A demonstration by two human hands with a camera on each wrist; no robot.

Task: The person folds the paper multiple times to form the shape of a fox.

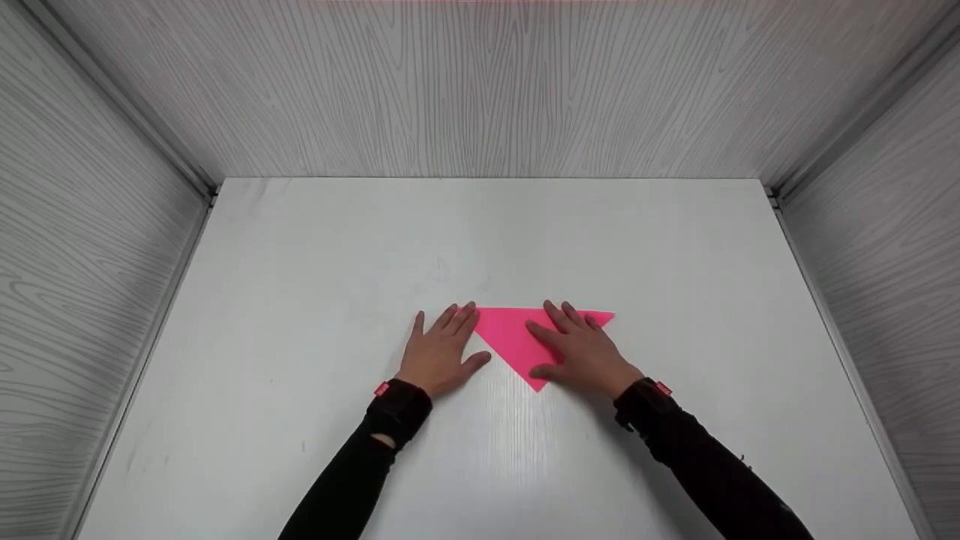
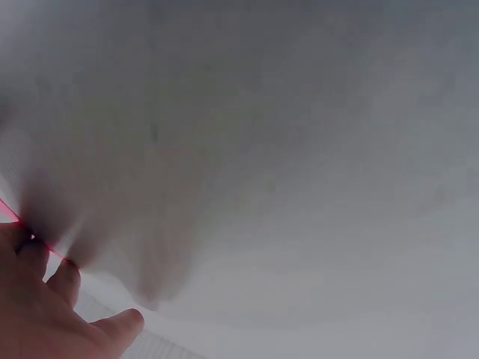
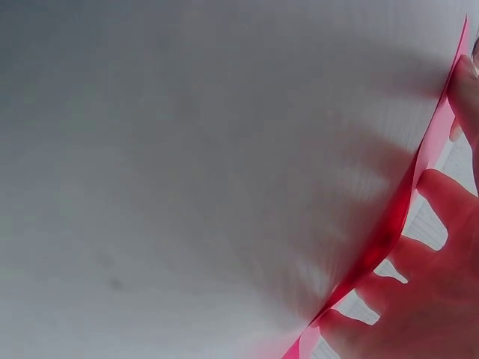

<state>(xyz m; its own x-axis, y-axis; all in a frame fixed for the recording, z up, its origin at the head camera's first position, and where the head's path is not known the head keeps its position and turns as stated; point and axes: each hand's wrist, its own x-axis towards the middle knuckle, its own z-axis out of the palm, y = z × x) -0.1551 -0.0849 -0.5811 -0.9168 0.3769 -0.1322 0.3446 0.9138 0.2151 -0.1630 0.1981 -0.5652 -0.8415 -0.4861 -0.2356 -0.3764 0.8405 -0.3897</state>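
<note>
A pink sheet of paper (image 1: 510,337), folded to a triangle, lies on the white table with its long edge away from me and one corner toward me. My left hand (image 1: 439,354) rests with straight fingers on the paper's left corner, its thumb out on the table. Spread fingers of my right hand (image 1: 583,355) press on the right part of the paper and cover some of it. In the right wrist view the pink paper (image 3: 389,224) bows slightly up beneath the right hand (image 3: 426,292). The left wrist view shows the left hand (image 2: 52,307) at a thin pink edge.
The white tabletop (image 1: 300,247) runs out on all sides of the paper. Grey wood-grain panels stand at the back (image 1: 480,90), on the left (image 1: 82,247) and on the right (image 1: 885,247).
</note>
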